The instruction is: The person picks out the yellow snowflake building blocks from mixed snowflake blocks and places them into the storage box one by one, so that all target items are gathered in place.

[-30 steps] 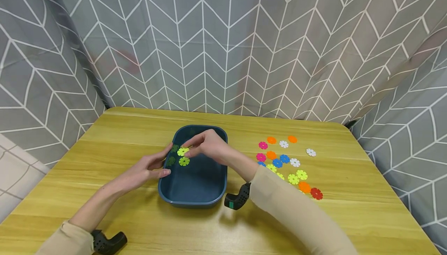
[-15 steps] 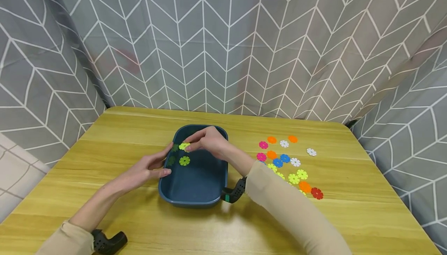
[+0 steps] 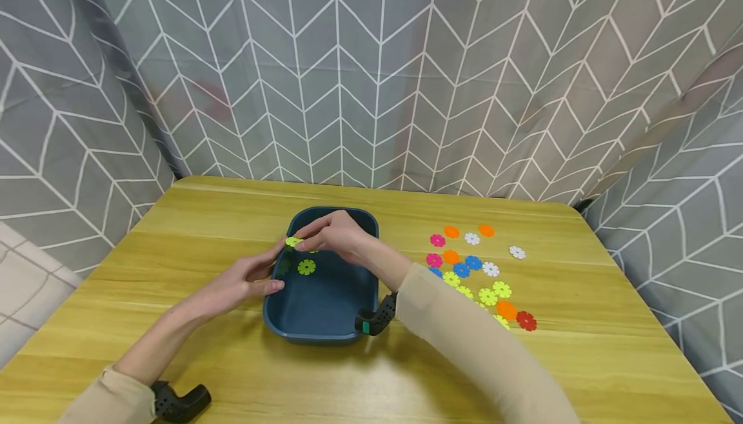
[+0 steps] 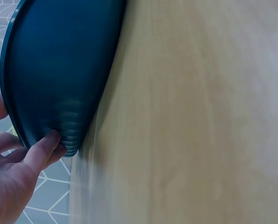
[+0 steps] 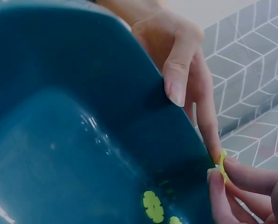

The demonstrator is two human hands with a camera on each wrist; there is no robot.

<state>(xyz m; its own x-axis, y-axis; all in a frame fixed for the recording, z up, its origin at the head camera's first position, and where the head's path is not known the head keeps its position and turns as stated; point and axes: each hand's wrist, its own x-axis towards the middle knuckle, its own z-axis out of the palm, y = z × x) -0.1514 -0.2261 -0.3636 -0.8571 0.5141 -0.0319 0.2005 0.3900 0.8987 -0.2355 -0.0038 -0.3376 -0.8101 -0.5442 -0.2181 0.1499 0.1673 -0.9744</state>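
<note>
My left hand (image 3: pixel 246 279) grips the left wall of a dark blue plastic bin (image 3: pixel 331 337), its thumb on the rim and its fingers outside. In the left wrist view, fingertips (image 4: pixel 50 140) press the bin's outer side. My right hand (image 3: pixel 339 235) pinches a yellow-green notched flower disc (image 3: pixel 293 241) between thumb and forefinger at the bin's left rim, right by the left fingertips; the right wrist view shows this disc (image 5: pixel 223 167) on edge. A second flower disc (image 3: pixel 306 267) lies in the bin, and another (image 5: pixel 175 220) there is partly hidden.
To the right of the bin, orange discs (image 3: pixel 451 232), pink discs (image 3: pixel 434 261), blue discs (image 3: pixel 461 271), white discs (image 3: pixel 490 270), several yellow-green discs (image 3: pixel 487 297) and a red disc (image 3: pixel 526 321) lie scattered on the wooden table (image 3: pixel 592 321). A patterned grey curtain (image 3: pixel 360 88) hangs behind.
My right hand has moved left from over the bin's inside to its left rim, with the yellow-green disc pinched. The left hand has stayed in place on the bin.
</note>
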